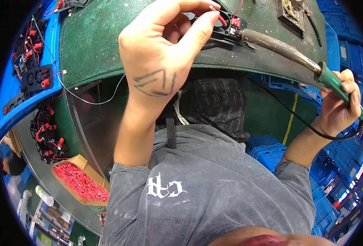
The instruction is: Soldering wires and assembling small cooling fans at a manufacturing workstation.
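Observation:
My left hand [161,55] reaches over the bench from the left. Its thumb and index finger are pinched together on a short red wire [222,19], above a small black fan [225,37]. The other fingers are partly hidden behind the palm. A red part [235,22] with small metal terminals is on the fan's right side. My right hand [340,107] grips a soldering iron [286,50] by its green handle. The iron's tip end lies at the terminals, touching or very close; I cannot tell which.
A blue tray [55,53] with black and red fan assemblies is at the left. Below it, a cardboard box [83,162] holds red wires. A soldering stand [291,15] and pliers [312,28] lie at the far right. The iron's black cord [298,117] loops low.

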Demonstrator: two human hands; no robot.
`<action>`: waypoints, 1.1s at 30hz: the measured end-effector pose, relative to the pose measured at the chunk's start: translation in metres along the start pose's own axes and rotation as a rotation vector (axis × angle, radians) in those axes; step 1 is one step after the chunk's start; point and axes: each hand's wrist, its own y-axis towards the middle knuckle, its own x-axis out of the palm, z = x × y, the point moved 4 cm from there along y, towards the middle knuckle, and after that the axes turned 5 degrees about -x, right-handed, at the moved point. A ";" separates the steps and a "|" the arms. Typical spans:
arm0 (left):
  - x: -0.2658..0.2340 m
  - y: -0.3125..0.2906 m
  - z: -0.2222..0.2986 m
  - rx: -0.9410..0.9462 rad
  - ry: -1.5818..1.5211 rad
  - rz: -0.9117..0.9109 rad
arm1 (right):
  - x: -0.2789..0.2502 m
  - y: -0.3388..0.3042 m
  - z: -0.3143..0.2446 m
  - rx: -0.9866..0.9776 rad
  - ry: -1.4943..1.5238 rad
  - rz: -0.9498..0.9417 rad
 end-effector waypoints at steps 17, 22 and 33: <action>0.026 0.023 -0.021 0.607 -0.467 -0.103 | 0.004 0.004 -0.004 -0.015 0.001 -0.031; 0.030 0.023 -0.026 0.975 -0.825 -0.156 | 0.003 0.005 -0.005 -0.019 -0.016 -0.037; 0.017 -0.006 0.014 0.660 0.581 0.037 | -0.002 0.003 -0.002 -0.028 -0.026 -0.033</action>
